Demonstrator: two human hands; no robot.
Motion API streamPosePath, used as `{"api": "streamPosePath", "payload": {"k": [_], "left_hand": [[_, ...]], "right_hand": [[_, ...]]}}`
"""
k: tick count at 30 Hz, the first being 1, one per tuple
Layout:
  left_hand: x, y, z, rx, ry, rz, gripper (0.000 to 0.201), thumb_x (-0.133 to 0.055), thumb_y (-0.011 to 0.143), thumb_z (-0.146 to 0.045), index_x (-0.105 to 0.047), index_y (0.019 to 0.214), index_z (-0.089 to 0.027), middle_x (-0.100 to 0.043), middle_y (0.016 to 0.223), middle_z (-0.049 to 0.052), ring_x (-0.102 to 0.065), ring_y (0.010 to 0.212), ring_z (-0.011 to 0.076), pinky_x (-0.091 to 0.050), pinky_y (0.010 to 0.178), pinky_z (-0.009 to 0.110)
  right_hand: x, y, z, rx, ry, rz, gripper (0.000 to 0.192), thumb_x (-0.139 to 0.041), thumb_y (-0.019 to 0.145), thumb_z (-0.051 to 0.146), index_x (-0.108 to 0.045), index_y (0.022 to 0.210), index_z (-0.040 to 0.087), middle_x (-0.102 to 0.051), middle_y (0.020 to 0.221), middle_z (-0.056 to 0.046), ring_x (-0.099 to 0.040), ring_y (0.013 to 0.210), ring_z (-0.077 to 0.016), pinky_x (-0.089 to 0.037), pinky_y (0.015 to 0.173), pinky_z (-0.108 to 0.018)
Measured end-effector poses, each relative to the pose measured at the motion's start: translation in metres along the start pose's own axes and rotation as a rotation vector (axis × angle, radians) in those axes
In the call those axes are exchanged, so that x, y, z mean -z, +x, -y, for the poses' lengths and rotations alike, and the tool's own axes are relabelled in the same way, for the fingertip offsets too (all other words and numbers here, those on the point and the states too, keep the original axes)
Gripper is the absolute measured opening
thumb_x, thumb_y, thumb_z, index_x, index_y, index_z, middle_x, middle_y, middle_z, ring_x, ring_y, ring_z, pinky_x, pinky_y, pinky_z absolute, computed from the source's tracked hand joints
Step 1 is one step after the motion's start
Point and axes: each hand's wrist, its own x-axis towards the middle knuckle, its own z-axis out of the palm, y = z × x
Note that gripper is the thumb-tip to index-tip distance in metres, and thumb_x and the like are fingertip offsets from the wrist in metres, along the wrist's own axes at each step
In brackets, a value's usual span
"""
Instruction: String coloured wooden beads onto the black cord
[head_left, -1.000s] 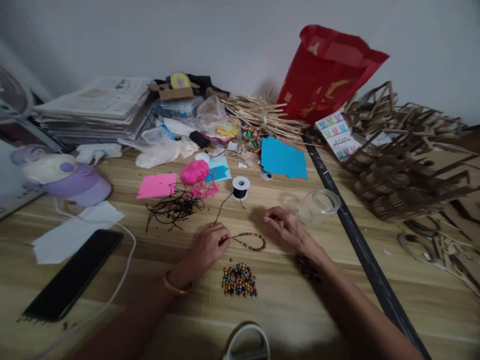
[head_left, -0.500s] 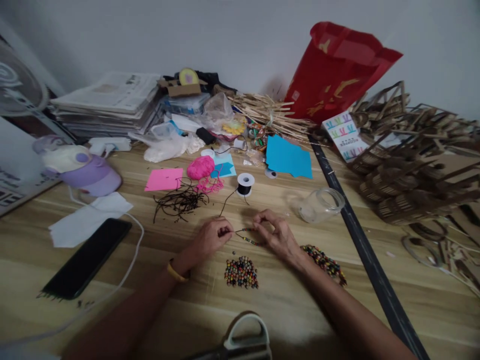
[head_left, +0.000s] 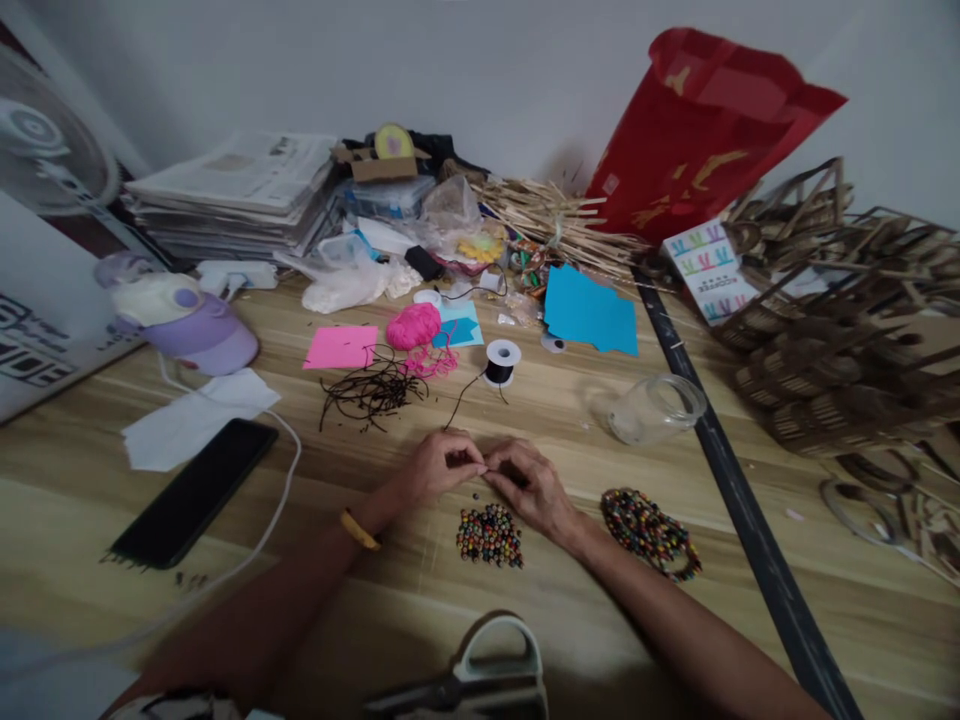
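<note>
My left hand (head_left: 442, 465) and my right hand (head_left: 529, 485) meet fingertip to fingertip above the table, both pinched closed. Between them is the beaded cord that showed a moment ago; fingers now hide nearly all of it. Just below lies a pile of small colourful beads (head_left: 490, 536), with one loose dark bead (head_left: 475, 496) above it. Finished-looking bead strands (head_left: 649, 533) lie coiled to the right of my right wrist. Behind the hands stands a spool of black cord (head_left: 501, 363), its tail running toward my left hand.
Scissors (head_left: 499, 665) lie at the near edge. On the left are a phone (head_left: 193, 492) and a white cable (head_left: 281, 490). Cut black cords (head_left: 373, 390), pink yarn (head_left: 413, 326) and blue paper (head_left: 589, 308) lie farther back. A glass jar (head_left: 652, 412) and woven baskets (head_left: 817, 385) are on the right.
My right hand has moved left, closing the gap to my left hand; the beaded cord stretched between them is now mostly hidden. The whole view has shifted slightly.
</note>
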Motion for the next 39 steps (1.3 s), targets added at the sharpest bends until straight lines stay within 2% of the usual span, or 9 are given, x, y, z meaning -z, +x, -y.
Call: {"api": "streamPosePath", "payload": {"k": [6, 12, 18, 21, 27, 30, 35, 39], "left_hand": [[0.002, 0.001, 0.009, -0.027, 0.045, 0.023, 0.007, -0.064, 0.074, -0.016, -0.068, 0.070, -0.011, -0.062, 0.070, 0.004, -0.057, 0.069, 0.0136, -0.043, 0.065, 0.023], [0.004, 0.001, 0.009, -0.066, 0.091, 0.054, 0.009, -0.063, 0.075, -0.017, -0.068, 0.070, -0.012, -0.064, 0.070, 0.005, -0.058, 0.070, 0.0142, -0.044, 0.068, 0.025], [0.006, 0.000, 0.003, -0.040, 0.090, 0.068, 0.012, -0.065, 0.075, -0.021, -0.066, 0.067, -0.012, -0.061, 0.065, 0.003, -0.053, 0.061, 0.0109, -0.039, 0.057, 0.021], [0.008, 0.000, 0.001, -0.019, 0.112, 0.136, 0.011, -0.066, 0.073, -0.022, -0.065, 0.068, -0.012, -0.060, 0.064, 0.002, -0.051, 0.058, 0.0099, -0.038, 0.055, 0.020], [0.018, -0.001, -0.005, -0.160, 0.201, 0.304, 0.004, -0.065, 0.071, -0.015, -0.069, 0.069, -0.015, -0.061, 0.066, 0.002, -0.054, 0.064, 0.0111, -0.040, 0.062, 0.020], [0.024, -0.003, -0.012, -0.121, 0.220, 0.407, 0.009, -0.063, 0.069, -0.011, -0.069, 0.065, -0.016, -0.057, 0.059, -0.001, -0.051, 0.056, 0.0093, -0.037, 0.055, 0.019], [0.024, -0.005, -0.015, -0.131, 0.202, 0.489, 0.018, -0.060, 0.063, -0.004, -0.071, 0.065, -0.018, -0.058, 0.058, -0.002, -0.048, 0.053, 0.0094, -0.035, 0.053, 0.019], [0.022, -0.005, -0.012, -0.168, 0.285, 0.521, 0.020, -0.058, 0.065, -0.004, -0.072, 0.067, -0.019, -0.059, 0.060, 0.000, -0.049, 0.057, 0.0119, -0.036, 0.058, 0.022]], "right_hand": [[0.002, 0.001, 0.001, 0.003, -0.007, 0.041, 0.010, -0.054, 0.090, 0.026, -0.061, 0.087, 0.020, -0.064, 0.079, -0.006, -0.058, 0.078, -0.0193, -0.046, 0.074, -0.034], [0.002, 0.000, -0.003, 0.029, 0.006, 0.066, 0.012, -0.052, 0.092, 0.025, -0.062, 0.087, 0.020, -0.065, 0.081, -0.006, -0.058, 0.079, -0.0193, -0.047, 0.074, -0.035], [0.004, 0.000, -0.002, 0.035, -0.004, 0.073, 0.013, -0.051, 0.092, 0.024, -0.062, 0.086, 0.020, -0.065, 0.080, -0.006, -0.058, 0.079, -0.0193, -0.046, 0.075, -0.035], [0.005, 0.001, -0.001, 0.029, 0.000, 0.057, 0.013, -0.052, 0.092, 0.024, -0.062, 0.087, 0.019, -0.065, 0.081, -0.007, -0.058, 0.079, -0.0194, -0.046, 0.075, -0.035], [0.005, 0.000, -0.002, 0.036, 0.013, 0.023, 0.011, -0.053, 0.091, 0.024, -0.063, 0.091, 0.020, -0.066, 0.084, -0.007, -0.060, 0.081, -0.0200, -0.047, 0.076, -0.036], [0.004, 0.000, -0.002, 0.044, 0.011, 0.007, 0.012, -0.053, 0.091, 0.025, -0.063, 0.090, 0.020, -0.066, 0.083, -0.007, -0.060, 0.080, -0.0199, -0.048, 0.074, -0.036], [0.004, 0.000, -0.002, 0.038, 0.016, 0.008, 0.014, -0.051, 0.092, 0.026, -0.063, 0.089, 0.020, -0.066, 0.082, -0.007, -0.059, 0.079, -0.0197, -0.048, 0.074, -0.036], [0.004, 0.000, -0.002, 0.039, 0.023, 0.000, 0.010, -0.053, 0.091, 0.023, -0.062, 0.088, 0.020, -0.065, 0.082, -0.007, -0.059, 0.079, -0.0194, -0.047, 0.074, -0.034]]}}
